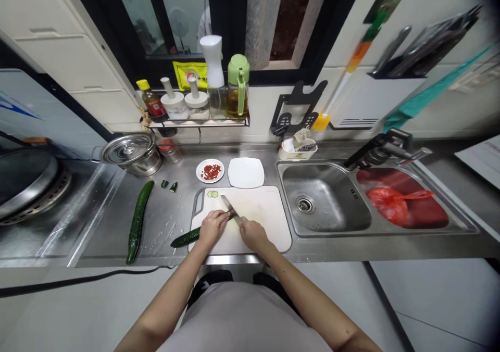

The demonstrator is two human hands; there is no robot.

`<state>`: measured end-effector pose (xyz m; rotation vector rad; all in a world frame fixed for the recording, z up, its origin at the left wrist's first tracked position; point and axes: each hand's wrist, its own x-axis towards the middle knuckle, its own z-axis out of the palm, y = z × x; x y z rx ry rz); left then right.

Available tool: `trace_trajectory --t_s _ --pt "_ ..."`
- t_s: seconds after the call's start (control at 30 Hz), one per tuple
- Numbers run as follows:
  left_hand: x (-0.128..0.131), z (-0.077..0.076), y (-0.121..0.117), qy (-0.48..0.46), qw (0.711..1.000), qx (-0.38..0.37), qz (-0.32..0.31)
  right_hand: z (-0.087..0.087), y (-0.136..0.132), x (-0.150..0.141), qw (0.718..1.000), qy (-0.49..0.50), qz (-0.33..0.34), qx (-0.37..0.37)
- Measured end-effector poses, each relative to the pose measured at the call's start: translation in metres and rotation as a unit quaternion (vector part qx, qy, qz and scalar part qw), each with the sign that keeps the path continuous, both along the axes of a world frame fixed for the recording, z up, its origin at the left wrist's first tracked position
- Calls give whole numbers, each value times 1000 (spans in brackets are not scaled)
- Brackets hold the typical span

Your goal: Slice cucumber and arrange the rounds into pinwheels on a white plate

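Observation:
My left hand is closed over a dark green cucumber, whose near end sticks out past the left edge of the white cutting board. In my right hand is the handle of a knife. Its blade points away to the upper left and lies against the cucumber's far end, close to my left fingertips. A few cucumber slices rest at the board's upper left corner. Another whole cucumber lies on the steel counter to the left, with two cut-off ends beyond it.
Behind the board stand a small plate of chopped red pieces and a white square plate. To the right is a double sink with a red plastic bag. A lidded pot and a wok stand left.

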<state>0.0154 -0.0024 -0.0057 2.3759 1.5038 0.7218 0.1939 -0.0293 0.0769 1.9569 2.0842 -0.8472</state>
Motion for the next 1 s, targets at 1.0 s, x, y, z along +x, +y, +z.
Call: trace_trajectory --t_s 1.0 --pt "2 4 1 1 1000 -16 -22 -5 -5 -3 1000 -5 17 -16"
